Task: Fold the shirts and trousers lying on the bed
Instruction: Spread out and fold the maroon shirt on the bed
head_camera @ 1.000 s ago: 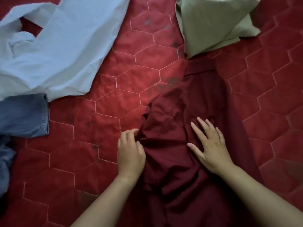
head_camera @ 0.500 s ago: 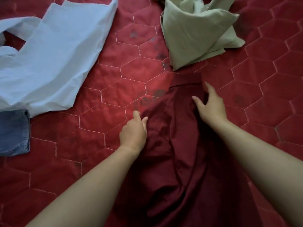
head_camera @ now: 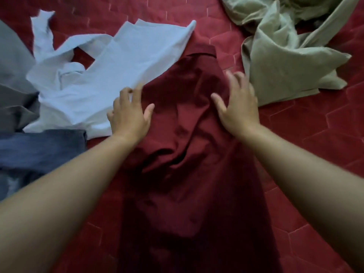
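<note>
Two bare hands lie palm down on a dark red collared shirt [head_camera: 187,138] spread lengthwise up the middle of the view. The left hand [head_camera: 129,115] rests on the shirt's left edge at about 10 o'clock from the crumpled chest, fingers spread and lightly bent, gripping nothing, with its fingertips reaching the hem of a pale blue shirt [head_camera: 118,75]. The right hand [head_camera: 239,108] is at 2 o'clock, fingers splayed and blurred by motion, flat on the shirt's right side and holding nothing. The collar sits at 12 o'clock, beyond both hands.

Half a second ago the right hand was up near the collar and the left hand's fingers were drawn together; both have now spread apart. The red shirt then lay well clear of the pale blue one and its collar touched the green cloth; now it meets the blue shirt's edge and the green cloth sits apart.

Farther out, that crumpled sage-green garment [head_camera: 285,71] lies at 2 o'clock, blue denim trousers [head_camera: 39,150] at 9 o'clock, and a grey garment [head_camera: 13,75] at 10 o'clock, all on a red quilted bedcover [head_camera: 325,134] stitched in hexagons.
</note>
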The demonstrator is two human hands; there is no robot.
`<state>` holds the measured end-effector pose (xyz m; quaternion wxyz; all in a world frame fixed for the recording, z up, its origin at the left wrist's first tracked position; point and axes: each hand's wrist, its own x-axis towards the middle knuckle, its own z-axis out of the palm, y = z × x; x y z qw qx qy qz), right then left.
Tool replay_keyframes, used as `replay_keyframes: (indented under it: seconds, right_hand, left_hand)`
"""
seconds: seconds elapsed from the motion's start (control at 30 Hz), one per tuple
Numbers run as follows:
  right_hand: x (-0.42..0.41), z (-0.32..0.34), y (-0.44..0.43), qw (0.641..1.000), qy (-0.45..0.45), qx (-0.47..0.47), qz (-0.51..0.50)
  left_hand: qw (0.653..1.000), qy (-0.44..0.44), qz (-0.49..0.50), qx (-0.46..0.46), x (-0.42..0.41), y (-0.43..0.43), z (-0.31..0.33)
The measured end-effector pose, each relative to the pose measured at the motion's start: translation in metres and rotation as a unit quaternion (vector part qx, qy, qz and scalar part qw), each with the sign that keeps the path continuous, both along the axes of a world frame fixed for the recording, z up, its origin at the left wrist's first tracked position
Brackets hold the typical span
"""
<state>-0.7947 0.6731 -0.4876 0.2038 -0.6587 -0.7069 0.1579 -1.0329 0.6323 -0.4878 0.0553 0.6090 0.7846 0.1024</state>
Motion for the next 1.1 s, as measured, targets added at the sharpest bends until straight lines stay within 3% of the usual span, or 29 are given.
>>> replay_keyframes:
  seconds: [0.13,0.27,0.4,0.63,0.77,0.87,1.0,1.1]
  right_hand:
    - [-0.018,-0.037,-0.102,0.989,-0.043,-0.085,0.114]
    - [-0.019,-0.07,-0.157,0.986,-0.063,-0.118,0.098]
    - [-0.014,-0.078,-0.186,0.99,-0.066,-0.122,0.02]
    - [0.011,-0.084,-0.215,0.978,-0.116,-0.166,0.059]
    - [0.014,-0.075,-0.213,0.983,-0.079,-0.156,0.058]
    - [0.0,-0.066,-0.212,0.988,-0.038,-0.123,0.089]
    - [-0.008,-0.058,-0.207,0.996,-0.025,-0.083,-0.006]
    - [0.011,-0.061,-0.213,0.983,-0.072,-0.128,-0.114]
  left_hand:
    - [0.996,-0.008,0.019,-0.086,-0.017,-0.072,-0.027]
    - [0.997,-0.022,0.019,-0.07,-0.029,-0.117,-0.048]
    - [0.994,-0.066,0.016,-0.089,-0.024,-0.131,-0.055]
    - [0.999,-0.018,0.006,-0.034,-0.047,-0.104,-0.043]
    - [0.996,0.005,0.084,-0.034,-0.08,-0.097,-0.034]
    - [0.996,-0.024,0.07,-0.047,-0.074,-0.111,-0.034]
    - [0.991,-0.111,0.035,-0.062,-0.026,-0.168,-0.044]
    - [0.981,-0.111,0.074,-0.139,0.004,-0.215,-0.052]
